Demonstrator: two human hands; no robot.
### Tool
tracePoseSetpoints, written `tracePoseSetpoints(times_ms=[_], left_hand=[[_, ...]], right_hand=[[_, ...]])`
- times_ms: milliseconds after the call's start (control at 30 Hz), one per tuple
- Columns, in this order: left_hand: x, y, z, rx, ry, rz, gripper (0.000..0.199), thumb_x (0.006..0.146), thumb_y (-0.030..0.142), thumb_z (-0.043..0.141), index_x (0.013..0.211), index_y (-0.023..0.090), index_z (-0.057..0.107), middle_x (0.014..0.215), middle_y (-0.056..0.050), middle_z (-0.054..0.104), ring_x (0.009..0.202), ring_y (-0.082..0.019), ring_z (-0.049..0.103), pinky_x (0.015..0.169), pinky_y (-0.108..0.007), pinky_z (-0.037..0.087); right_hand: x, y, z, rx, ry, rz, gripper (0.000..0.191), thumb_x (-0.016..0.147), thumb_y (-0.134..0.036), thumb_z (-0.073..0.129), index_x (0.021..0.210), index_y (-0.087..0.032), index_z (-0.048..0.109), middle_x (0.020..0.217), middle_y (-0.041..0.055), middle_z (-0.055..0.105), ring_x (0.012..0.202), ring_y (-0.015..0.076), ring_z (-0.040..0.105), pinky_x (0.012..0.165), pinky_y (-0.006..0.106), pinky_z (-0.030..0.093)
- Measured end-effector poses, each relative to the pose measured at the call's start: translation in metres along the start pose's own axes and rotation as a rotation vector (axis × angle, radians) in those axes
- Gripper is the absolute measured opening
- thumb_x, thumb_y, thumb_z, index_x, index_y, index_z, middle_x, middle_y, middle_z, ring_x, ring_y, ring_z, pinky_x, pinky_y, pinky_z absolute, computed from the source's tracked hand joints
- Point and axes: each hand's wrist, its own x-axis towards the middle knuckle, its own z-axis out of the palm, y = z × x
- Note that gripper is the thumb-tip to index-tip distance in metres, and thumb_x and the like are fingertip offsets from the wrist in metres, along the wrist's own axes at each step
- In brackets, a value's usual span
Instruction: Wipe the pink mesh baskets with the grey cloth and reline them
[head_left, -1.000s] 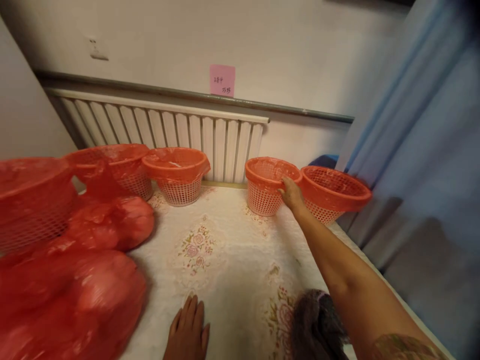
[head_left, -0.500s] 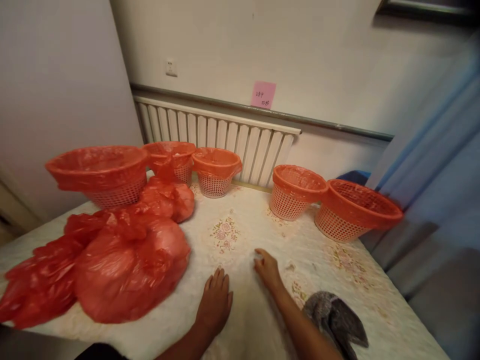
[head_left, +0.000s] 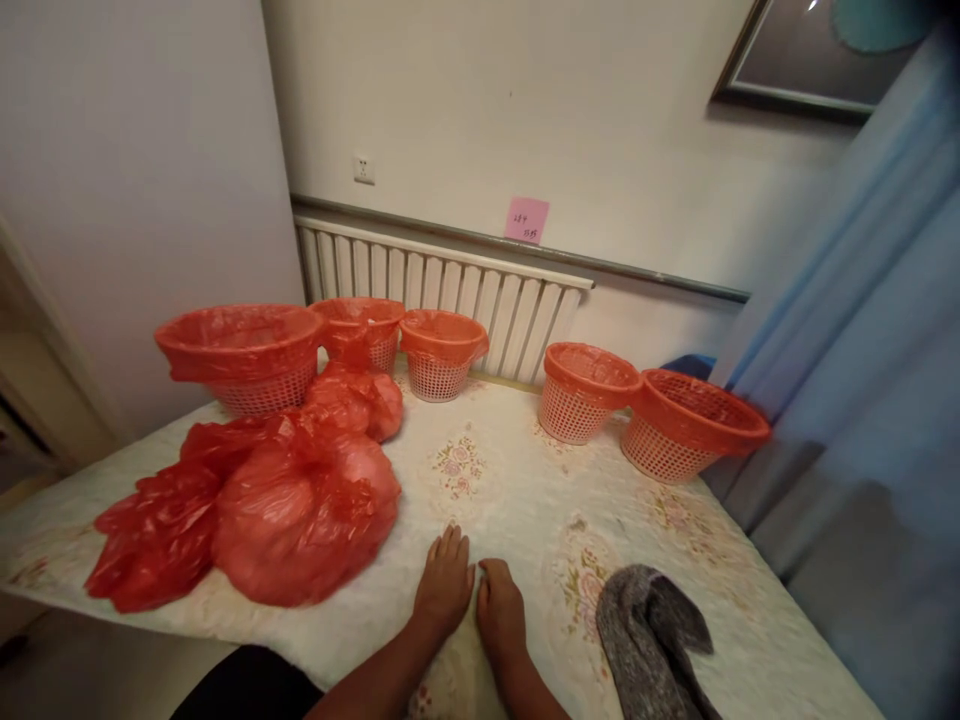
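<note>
My left hand (head_left: 444, 582) lies flat on the flowered tablecloth (head_left: 517, 480), palm down with its fingers stretched out. Close beside it on the right, my right hand (head_left: 501, 610) rests with its fingers curled in, and nothing shows in it. To the left of the hands sits a large, full red plastic bag (head_left: 307, 520), its contents hidden. A grey knitted cloth item (head_left: 649, 635), possibly a sock or hat, lies folded to the right of my right hand.
Along the back left stand a wide basket (head_left: 259, 390), a second basket (head_left: 384, 350) and a third (head_left: 439, 378), all lined with red bags. Two more lined baskets, one (head_left: 577, 412) beside another (head_left: 667, 445), stand at the right near a blue curtain (head_left: 862, 400). Behind is a radiator (head_left: 450, 290).
My right hand has drawn back and to the left, and is now close beside my left hand. The camera view has shifted; the bags, baskets and grey cloth item stay in place.
</note>
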Motion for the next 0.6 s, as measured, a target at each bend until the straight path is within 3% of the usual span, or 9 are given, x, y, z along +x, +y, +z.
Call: tracePoseSetpoints(times_ms=[200,600], left_hand=[[-0.010,-0.008,-0.008,-0.017,-0.028,0.049,0.046,0.089,0.021,0.038,0.133,0.012,0.047,0.143,-0.015,0.044,0.135,-0.027,0.036,0.108,-0.046,0.031],[-0.042,-0.029,-0.029,-0.027,-0.081,0.017,0.049,0.089,0.025,0.040,0.138,0.020,0.041,0.146,-0.009,0.042,0.137,-0.029,0.030,0.110,-0.052,0.026]], right_hand=[[0.000,-0.001,0.003,-0.086,-0.033,-0.045,0.027,0.080,-0.012,0.037,0.093,-0.025,0.057,0.086,0.0032,0.058,0.078,0.0199,0.059,0.071,0.033,0.049],[-0.004,-0.002,0.003,-0.193,-0.076,-0.088,0.028,0.078,-0.008,0.035,0.090,-0.025,0.053,0.085,0.0026,0.053,0.080,0.0212,0.056,0.074,0.034,0.047]])
